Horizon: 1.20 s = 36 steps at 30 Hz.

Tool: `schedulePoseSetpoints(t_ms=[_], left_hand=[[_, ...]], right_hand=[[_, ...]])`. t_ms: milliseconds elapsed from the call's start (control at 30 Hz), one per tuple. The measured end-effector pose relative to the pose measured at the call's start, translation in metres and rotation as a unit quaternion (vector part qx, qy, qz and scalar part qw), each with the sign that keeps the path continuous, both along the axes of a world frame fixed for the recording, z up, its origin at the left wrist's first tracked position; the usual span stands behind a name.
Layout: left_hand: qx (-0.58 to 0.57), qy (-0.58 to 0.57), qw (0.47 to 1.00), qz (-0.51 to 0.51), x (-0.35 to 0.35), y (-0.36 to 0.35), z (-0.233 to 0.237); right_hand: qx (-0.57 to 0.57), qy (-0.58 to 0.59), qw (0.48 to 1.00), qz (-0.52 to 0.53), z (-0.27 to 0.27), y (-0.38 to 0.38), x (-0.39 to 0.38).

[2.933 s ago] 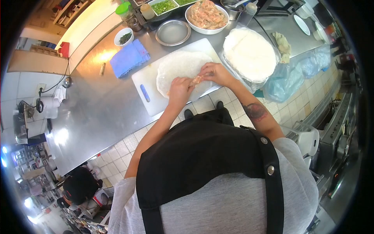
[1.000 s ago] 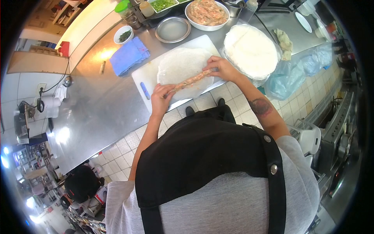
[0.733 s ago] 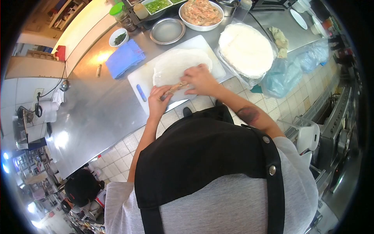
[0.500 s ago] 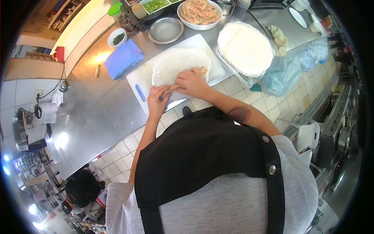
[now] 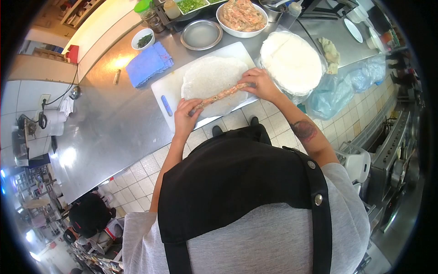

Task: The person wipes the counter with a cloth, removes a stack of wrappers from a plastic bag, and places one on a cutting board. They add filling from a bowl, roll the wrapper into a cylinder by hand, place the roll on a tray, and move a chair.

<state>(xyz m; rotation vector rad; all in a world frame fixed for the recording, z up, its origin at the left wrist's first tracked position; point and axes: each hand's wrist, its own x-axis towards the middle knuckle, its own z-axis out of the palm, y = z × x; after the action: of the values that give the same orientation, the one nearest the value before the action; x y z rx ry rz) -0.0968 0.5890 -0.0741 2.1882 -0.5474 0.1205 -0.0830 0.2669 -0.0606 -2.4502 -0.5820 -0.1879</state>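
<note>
A long strip of minced-meat filling lies across the near part of a thin, round, whitish wrapper sheet. Under the sheet is a white cutting board. My left hand is closed with its fingertips at the strip's left end. At the other end, my right hand pinches the filling near the sheet's right edge. A knife with a blue handle rests at the board's left side, partly out of sight.
Right of the board sits a stack of white wrapper sheets in plastic. Behind stand a bowl of minced filling, a metal plate and a bowl of herbs. A folded blue cloth lies left on the steel counter.
My right hand has moved right along the strip to its far end, uncovering the middle of the filling. My left hand stays at the left end. The camera view has shifted slightly.
</note>
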Motion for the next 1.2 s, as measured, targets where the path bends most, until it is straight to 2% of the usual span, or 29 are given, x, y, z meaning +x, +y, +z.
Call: schedulePoseSetpoints(t_ms=[333,400,500,633,700,833,900,1000,1067,1100,1200], left_hand=[[-0.019,-0.016,0.999,0.038,-0.006,0.0,0.003],[-0.028,-0.017,0.998,0.053,-0.008,0.002,0.003],[-0.057,-0.032,0.996,0.058,-0.01,0.006,-0.004],[-0.061,-0.038,0.995,0.068,-0.009,0.004,-0.007],[-0.062,-0.032,0.995,0.072,-0.01,0.006,-0.007],[-0.062,-0.018,0.995,0.08,-0.016,0.004,0.002],[-0.06,-0.009,0.994,0.095,-0.022,0.004,0.009],[-0.03,-0.021,0.997,0.073,-0.027,0.006,0.012],[0.024,-0.135,0.988,0.075,-0.033,0.004,0.012],[0.025,-0.135,0.988,0.076,-0.035,0.003,0.013],[0.021,-0.19,0.981,-0.006,-0.041,-0.006,0.012]], right_hand=[[0.04,0.037,0.998,0.019,0.005,-0.007,0.005],[0.147,0.113,0.983,-0.004,0.011,-0.007,0.006],[0.198,0.12,0.973,-0.023,0.001,-0.004,0.012],[0.169,0.096,0.98,-0.048,-0.003,0.002,0.01],[0.109,0.053,0.992,-0.045,-0.002,0.002,0.01],[0.143,0.009,0.989,-0.022,0.006,0.0,0.003],[-0.01,-0.074,0.997,-0.018,0.019,0.002,-0.007],[-0.029,-0.022,0.999,-0.013,0.009,-0.002,-0.004],[-0.014,-0.013,1.0,-0.005,0.002,-0.006,-0.001],[0.0,-0.004,1.0,0.001,0.001,-0.007,0.001],[0.053,0.037,0.998,0.026,0.001,-0.011,0.004]])
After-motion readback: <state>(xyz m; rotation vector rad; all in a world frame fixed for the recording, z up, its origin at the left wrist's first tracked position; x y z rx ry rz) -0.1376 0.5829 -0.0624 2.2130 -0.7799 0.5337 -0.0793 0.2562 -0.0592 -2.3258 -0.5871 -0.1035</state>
